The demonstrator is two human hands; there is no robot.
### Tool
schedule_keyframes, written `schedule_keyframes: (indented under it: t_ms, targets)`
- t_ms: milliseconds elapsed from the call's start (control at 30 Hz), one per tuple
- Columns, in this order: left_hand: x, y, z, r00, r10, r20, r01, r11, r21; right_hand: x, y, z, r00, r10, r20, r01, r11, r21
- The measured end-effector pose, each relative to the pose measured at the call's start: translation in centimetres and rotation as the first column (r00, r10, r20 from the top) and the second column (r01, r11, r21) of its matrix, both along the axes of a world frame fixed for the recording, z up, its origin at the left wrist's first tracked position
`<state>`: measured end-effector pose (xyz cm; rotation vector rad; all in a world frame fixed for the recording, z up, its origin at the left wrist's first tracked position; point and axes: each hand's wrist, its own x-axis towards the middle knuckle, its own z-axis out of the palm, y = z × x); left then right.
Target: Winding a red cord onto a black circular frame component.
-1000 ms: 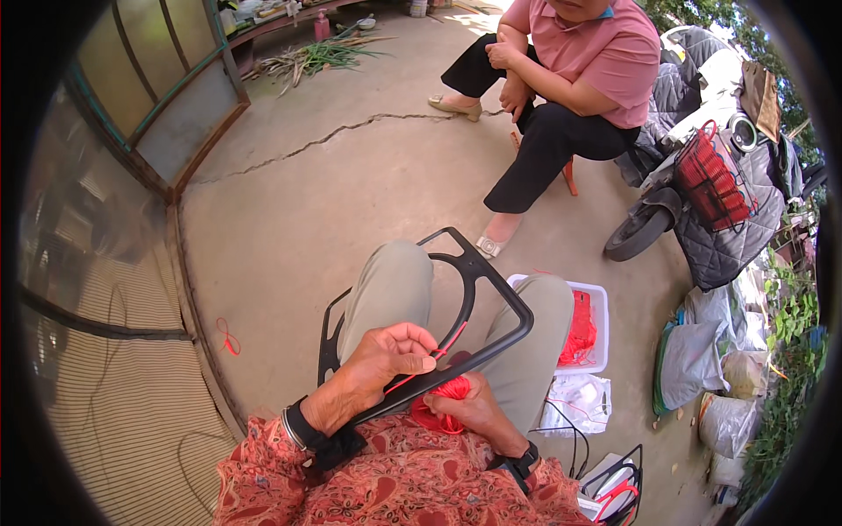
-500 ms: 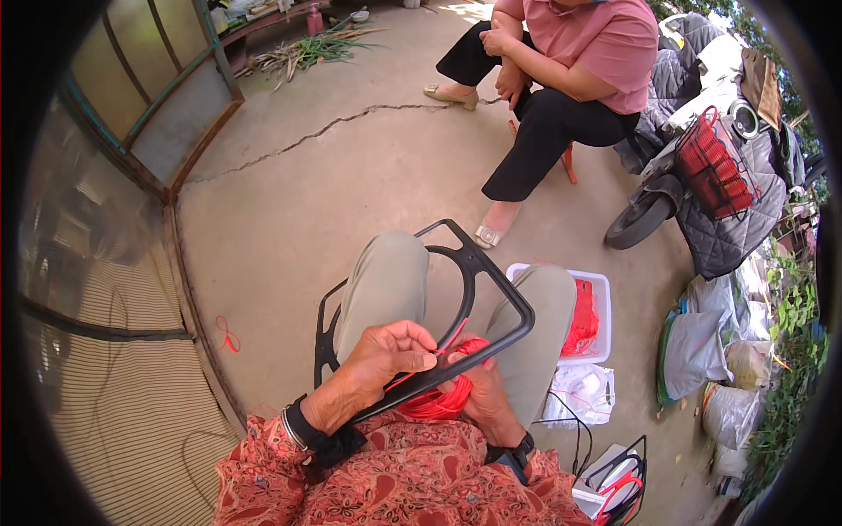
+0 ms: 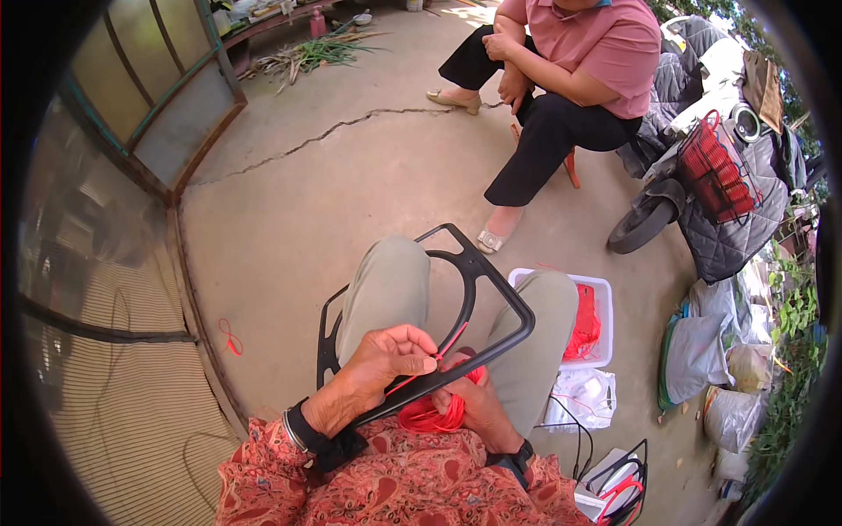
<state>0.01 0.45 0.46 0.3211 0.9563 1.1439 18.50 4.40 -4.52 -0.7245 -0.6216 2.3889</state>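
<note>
Left hand first: thumb and forefinger are closed in a pinch on the red cord, right against the inner ring of the black frame. Right hand, below the frame's near bar, is curled around a loose bundle of the same cord; some of its fingers are hidden from me. The frame lies tilted over my lap, between me and my knees in pale trousers.

I judge the frame light and stiff, and probably smooth, so cord could slip along the ring unless pinched close to it. Its straight outer bar looks the best place to steady it. The cord seems soft and limp, weighing almost nothing but quick to tangle, so I'd cup the bundle loosely rather than squeeze it. Beyond my right knee stands a white tub with more red material inside.
</note>
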Motion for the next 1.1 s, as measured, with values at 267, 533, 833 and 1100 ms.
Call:
schedule_keyframes:
  t_ms: [267, 533, 833, 1100]
  targets:
    - [0.8, 1.1, 0.3, 0.997, 0.0, -0.08, -0.01, 0.992, -0.127, 1.1, -0.1, -0.3, 0.991, -0.002, 0.13, -0.039, 0.95, 0.309]
    - [0.5, 1.7, 0.2, 0.981, -0.107, -0.161, 0.078, 0.981, -0.18, 0.9, 0.4, 0.0, 0.993, -0.015, 0.114, -0.023, 0.943, 0.331]
    - [0.0, 2.4, 0.3, 0.98, -0.136, -0.146, 0.104, 0.972, -0.211, 0.9, 0.5, 0.4, 0.998, -0.049, 0.026, 0.043, 0.98, 0.197]
    - [-0.2, 2.7, -0.6, 0.981, -0.094, -0.167, 0.064, 0.983, -0.172, -0.9, 1.5, 3.7, 0.95, -0.195, 0.246, 0.144, 0.967, 0.209]
